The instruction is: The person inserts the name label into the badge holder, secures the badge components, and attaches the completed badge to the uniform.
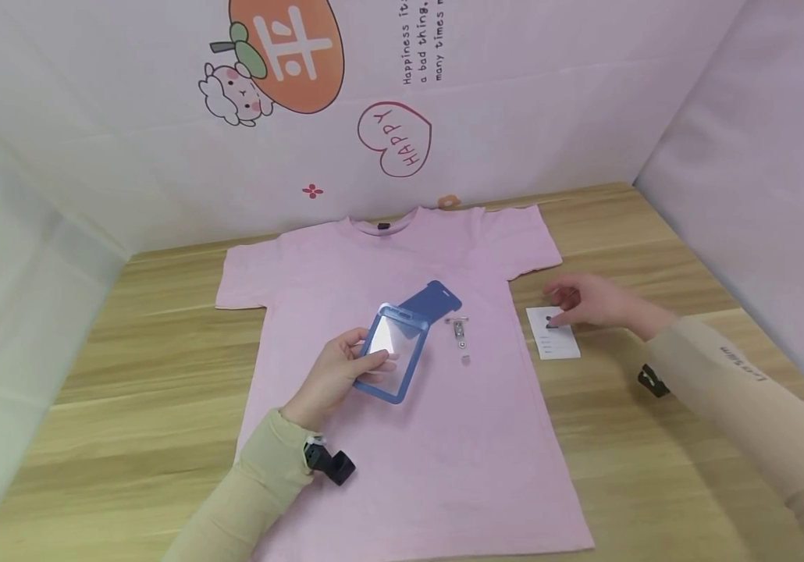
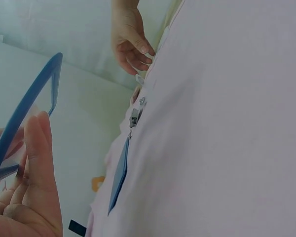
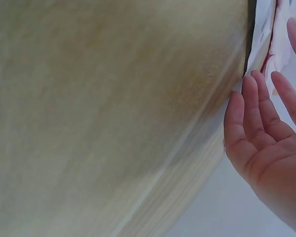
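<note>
The left hand (image 1: pixel 335 371) is gripping a blue-framed holder (image 1: pixel 406 361) above a pink shirt (image 1: pixel 430 460); the right hand (image 1: pixel 590 300), fingers loose, is reaching over a white card (image 1: pixel 556 345). A blue piece (image 1: pixel 433 302) and metal clip (image 1: pixel 460 332) are lying on the shirt.

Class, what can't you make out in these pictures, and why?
- Card, head view: lettering too small; upper right corner behind right hand.
- Wall text, head view: line ends cut off by top edge.
- Shirt, head view: lower left cut off by bottom edge.

The card (image 1: pixel 558 344) lies right of the shirt (image 1: pixel 437 445) on the table (image 1: pixel 620 476).
</note>
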Tool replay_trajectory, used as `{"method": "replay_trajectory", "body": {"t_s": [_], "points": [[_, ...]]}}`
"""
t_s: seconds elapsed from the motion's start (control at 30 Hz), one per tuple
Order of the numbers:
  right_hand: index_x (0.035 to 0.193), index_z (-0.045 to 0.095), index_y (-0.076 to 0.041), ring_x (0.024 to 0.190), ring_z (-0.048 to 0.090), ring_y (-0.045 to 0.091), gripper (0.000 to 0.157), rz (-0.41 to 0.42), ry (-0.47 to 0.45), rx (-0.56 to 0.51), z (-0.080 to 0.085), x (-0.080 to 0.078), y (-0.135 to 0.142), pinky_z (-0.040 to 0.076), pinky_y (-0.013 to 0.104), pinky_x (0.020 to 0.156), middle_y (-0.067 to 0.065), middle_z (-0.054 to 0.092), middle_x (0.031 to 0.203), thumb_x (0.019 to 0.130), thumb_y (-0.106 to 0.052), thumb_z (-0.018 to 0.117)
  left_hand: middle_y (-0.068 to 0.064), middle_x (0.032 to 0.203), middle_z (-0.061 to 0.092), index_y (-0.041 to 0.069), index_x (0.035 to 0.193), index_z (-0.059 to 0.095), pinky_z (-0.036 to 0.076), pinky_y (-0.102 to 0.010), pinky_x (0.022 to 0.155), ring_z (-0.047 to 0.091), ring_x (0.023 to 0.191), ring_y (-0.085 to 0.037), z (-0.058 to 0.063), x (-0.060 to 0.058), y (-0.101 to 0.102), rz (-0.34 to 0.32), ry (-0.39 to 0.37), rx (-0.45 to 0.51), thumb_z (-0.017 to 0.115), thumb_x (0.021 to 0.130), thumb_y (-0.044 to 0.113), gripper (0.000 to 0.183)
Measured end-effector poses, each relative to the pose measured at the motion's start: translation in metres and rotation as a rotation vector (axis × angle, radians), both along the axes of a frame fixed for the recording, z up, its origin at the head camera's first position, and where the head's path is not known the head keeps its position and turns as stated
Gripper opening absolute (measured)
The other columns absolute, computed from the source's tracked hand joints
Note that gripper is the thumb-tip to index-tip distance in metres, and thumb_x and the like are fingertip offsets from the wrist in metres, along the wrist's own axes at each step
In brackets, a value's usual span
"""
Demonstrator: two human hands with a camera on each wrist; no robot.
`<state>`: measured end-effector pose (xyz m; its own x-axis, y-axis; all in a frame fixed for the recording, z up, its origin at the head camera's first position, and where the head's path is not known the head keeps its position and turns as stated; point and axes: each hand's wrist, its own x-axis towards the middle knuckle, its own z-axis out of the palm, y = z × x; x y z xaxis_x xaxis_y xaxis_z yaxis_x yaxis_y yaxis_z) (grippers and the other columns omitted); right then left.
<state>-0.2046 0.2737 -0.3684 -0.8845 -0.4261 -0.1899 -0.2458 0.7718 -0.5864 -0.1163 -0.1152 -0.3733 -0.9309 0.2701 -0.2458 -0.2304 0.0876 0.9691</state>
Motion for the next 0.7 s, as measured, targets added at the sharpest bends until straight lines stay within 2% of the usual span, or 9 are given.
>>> {"method": "replay_trajectory", "body": {"t_s": [0.37, 0.7], "points": [[0.118, 0.057, 0.005, 0.097, 0.060, 0.030, 0.052, 0.015, 0.060, 0.054, -0.0047, 0.0011, -0.0026, 0.049, 0.048, 0.087, 0.018, 0.065, 0.105, 0.075, -0.015, 0.079, -0.026, 0.105, 0.067, -0.012, 0.119, 0.046, 0.058, -0.031, 0.077, 0.070, 0.079, -0.007, -0.0019, 0.0003, 0.0018, 0.014, -0.010, 0.025, 0.059, 0.090, 0.001, 0.035], [0.117, 0.059, 0.006, 0.101, 0.059, 0.033, 0.053, 0.009, 0.072, 0.045, -0.0067, 0.0015, -0.0032, 0.047, 0.050, 0.090, 0.018, 0.064, 0.106, 0.072, -0.011, 0.080, -0.024, 0.104, 0.068, -0.013, 0.120, 0.045, 0.058, -0.027, 0.074, 0.069, 0.077, -0.005, -0.0015, 0.0014, 0.0033, 0.014, -0.012, 0.022, 0.057, 0.090, 0.000, 0.034]]}}
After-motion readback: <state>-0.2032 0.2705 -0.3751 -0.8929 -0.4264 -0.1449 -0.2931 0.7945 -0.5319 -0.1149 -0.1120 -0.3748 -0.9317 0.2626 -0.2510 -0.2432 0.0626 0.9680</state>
